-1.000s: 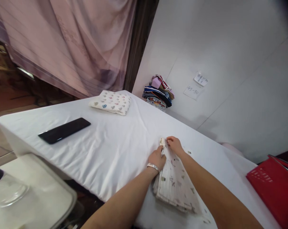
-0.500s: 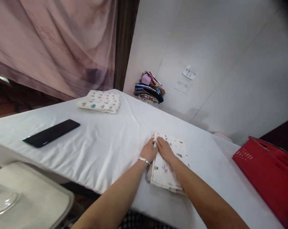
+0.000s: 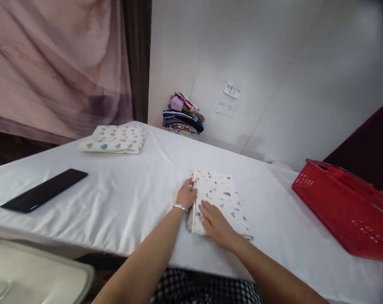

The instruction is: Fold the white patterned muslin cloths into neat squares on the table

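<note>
A white cloth with small printed figures (image 3: 218, 190) lies folded in layers in front of me on the white-covered table (image 3: 140, 190). At its left edge is my left hand (image 3: 186, 194), a silver bracelet on the wrist, with thumb and fingers closed on the folded edge. My right hand (image 3: 215, 221) rests flat on the near left part of the cloth, fingers stretched out. Its near edge is partly hidden by my right hand and forearm.
Far left on the table lies another folded printed cloth (image 3: 115, 139), with a black flat slab (image 3: 45, 190) nearer me. A red basket (image 3: 343, 207) stands at the right. Stacked clothes (image 3: 183, 116) sit by the wall beyond the table. A pale lidded box (image 3: 52, 270) is lower left.
My right hand has moved from the far end of the cloth towards me and flattened on it. The bunched, tilted cloth now lies flat. My view has swung right.
</note>
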`<action>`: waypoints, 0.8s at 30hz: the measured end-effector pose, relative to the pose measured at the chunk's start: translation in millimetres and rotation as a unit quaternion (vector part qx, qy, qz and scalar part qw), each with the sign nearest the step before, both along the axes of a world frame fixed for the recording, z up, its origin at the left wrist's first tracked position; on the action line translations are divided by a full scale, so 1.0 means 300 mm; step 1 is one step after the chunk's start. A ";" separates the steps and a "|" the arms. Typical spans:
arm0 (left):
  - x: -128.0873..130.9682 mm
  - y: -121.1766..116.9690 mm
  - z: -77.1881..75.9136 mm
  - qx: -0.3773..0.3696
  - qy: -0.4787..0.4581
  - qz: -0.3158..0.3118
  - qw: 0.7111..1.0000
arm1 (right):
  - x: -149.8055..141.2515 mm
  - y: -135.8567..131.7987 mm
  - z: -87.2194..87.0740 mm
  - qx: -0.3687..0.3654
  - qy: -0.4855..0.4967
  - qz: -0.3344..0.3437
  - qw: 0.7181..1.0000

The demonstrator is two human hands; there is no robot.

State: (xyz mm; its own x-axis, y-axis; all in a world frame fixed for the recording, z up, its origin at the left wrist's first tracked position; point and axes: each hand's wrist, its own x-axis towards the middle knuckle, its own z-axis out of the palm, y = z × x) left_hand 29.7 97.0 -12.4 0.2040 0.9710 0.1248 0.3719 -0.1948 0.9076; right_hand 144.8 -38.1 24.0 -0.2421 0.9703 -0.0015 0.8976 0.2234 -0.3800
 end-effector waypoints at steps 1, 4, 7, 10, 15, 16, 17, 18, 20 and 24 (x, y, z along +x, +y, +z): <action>0.000 0.002 -0.003 -0.001 -0.003 -0.003 1.000 | -0.006 -0.054 0.010 0.002 -0.008 0.015 1.000; 0.001 0.006 -0.010 0.000 -0.005 -0.003 1.000 | -0.011 -0.189 0.041 0.004 -0.026 0.056 0.998; 0.000 0.003 -0.011 0.014 0.001 0.008 1.000 | 0.032 -0.272 0.053 0.013 0.005 0.078 0.997; -0.002 -0.003 -0.007 0.019 0.013 0.021 0.999 | 0.135 -0.302 0.032 0.064 0.077 -0.003 0.995; 0.002 -0.005 -0.003 0.017 0.043 0.043 0.998 | 0.334 -0.270 -0.020 0.064 0.248 -0.306 0.917; 0.004 -0.003 -0.003 0.015 0.048 0.045 0.998 | 0.359 -0.260 -0.024 0.035 0.293 -0.341 0.892; 0.005 -0.002 -0.002 0.010 0.052 0.047 0.998 | 0.378 -0.251 -0.027 0.006 0.337 -0.365 0.868; 0.006 -0.001 0.000 0.004 0.052 0.047 0.998 | 0.391 -0.244 -0.028 -0.021 0.376 -0.377 0.846; 0.004 -0.002 0.007 -0.015 0.050 0.051 0.997 | 0.401 -0.232 -0.029 -0.059 0.429 -0.381 0.817; -0.011 -0.033 0.040 -0.065 0.060 0.054 0.995 | 0.395 -0.213 -0.033 -0.075 0.429 -0.383 0.815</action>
State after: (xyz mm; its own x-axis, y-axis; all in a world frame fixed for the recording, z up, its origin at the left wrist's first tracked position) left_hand 26.4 87.0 -0.3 0.1034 0.9944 -0.0220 0.4916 -0.0319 0.8702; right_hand 263.4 -102.1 14.1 0.4597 0.8421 -0.2822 0.1425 -0.3836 -0.9124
